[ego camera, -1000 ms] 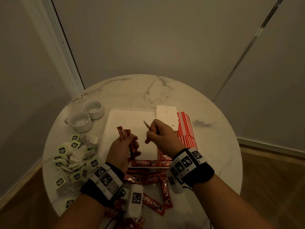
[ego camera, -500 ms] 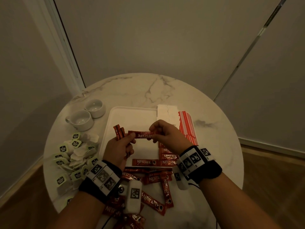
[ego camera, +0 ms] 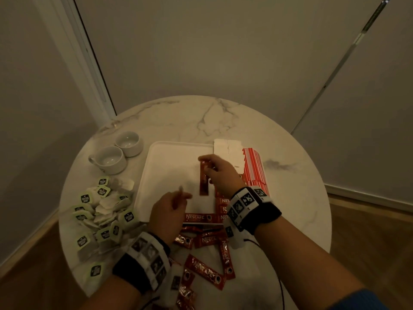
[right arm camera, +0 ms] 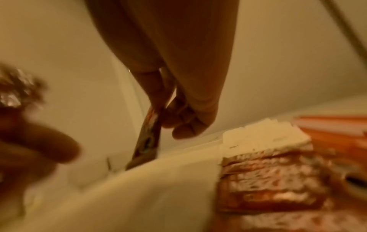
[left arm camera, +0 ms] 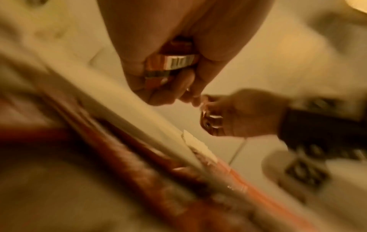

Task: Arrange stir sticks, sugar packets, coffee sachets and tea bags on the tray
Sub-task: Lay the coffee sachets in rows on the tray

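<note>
Glossy red coffee sachet [ego camera: 203, 177], flat white tray [ego camera: 169, 166]

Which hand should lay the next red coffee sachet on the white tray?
Right. The right hand already pinches a red coffee sachet over the white rectangular tray, beside the sachets already laid there. The left hand grips spare sachets nearer the tray's front edge.

Both wrist views are motion-blurred. The red foil coffee sachets [left arm camera: 170, 62] inside the left hand [left arm camera: 178, 51] are mostly covered by its curled fingers. Beneath the right hand [ego camera: 220, 175], the stacked red coffee sachets [ego camera: 223, 204] are partly hidden; their count cannot be told.
</note>
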Demonstrator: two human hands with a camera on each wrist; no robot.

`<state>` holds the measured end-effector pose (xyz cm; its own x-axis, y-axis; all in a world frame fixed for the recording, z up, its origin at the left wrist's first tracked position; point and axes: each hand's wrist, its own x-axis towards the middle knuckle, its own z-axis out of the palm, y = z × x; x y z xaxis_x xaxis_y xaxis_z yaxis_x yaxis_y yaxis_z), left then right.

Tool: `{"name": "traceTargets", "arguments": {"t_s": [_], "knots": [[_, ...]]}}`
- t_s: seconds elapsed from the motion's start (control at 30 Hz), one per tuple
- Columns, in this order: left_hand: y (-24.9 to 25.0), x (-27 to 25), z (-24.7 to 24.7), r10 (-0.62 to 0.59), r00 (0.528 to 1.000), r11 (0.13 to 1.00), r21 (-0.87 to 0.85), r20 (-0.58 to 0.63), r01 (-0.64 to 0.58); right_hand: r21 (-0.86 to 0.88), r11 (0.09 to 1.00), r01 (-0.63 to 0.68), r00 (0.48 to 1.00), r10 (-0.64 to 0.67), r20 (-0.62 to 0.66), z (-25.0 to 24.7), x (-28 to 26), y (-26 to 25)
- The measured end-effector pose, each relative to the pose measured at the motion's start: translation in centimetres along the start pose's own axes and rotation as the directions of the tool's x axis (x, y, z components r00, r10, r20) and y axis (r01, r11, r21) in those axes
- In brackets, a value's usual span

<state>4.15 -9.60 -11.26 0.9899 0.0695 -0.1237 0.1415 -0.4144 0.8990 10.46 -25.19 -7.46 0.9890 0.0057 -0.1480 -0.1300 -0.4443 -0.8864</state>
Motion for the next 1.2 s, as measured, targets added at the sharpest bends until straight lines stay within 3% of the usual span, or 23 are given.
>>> {"name": "traceTargets", "arguments": {"t_s": [0.07,0.1,0.2,0.3,0.47,0.73,1.2], "knots": [[-0.6,-0.9,0.0,0.168,0.977,0.953,0.232,0.132,-0.195,-0.253,0.967,0.034,0.991,0.001,0.136,0.5,0.2,0.3],[-0.8,-1.3,0.0,0.186,0.956,0.905,0.339,0.225,-0.256,-0.350,0.934,0.068,0.980,0.004,0.201,0.8,0.3,0.4],[-0.9,-2.0,0.3,0.119,0.903,0.738,0.572,0.412,-0.358,-0.493,0.857,0.149,0.943,0.027,0.333,1.7,0.5,0.8],[-0.2,-2.7,0.7,0.107,0.872,0.694,0.592,0.478,-0.410,-0.581,0.787,0.205,0.915,0.057,0.399,2.8,1.2,1.2],[0.2,-3.3,0.8,0.088,0.875,0.605,0.672,0.477,-0.427,-0.616,0.750,0.242,0.879,0.100,0.467,3.6,1.6,1.4],[0.4,-3.5,1.0,0.098,0.870,0.630,0.646,0.483,-0.430,-0.655,0.695,0.298,0.900,0.023,0.435,3.2,1.2,1.7],[0.8,-3.6,0.9,0.107,0.870,0.611,0.658,0.482,-0.440,-0.626,0.728,0.279,0.892,0.045,0.450,3.0,0.9,2.1]]}}
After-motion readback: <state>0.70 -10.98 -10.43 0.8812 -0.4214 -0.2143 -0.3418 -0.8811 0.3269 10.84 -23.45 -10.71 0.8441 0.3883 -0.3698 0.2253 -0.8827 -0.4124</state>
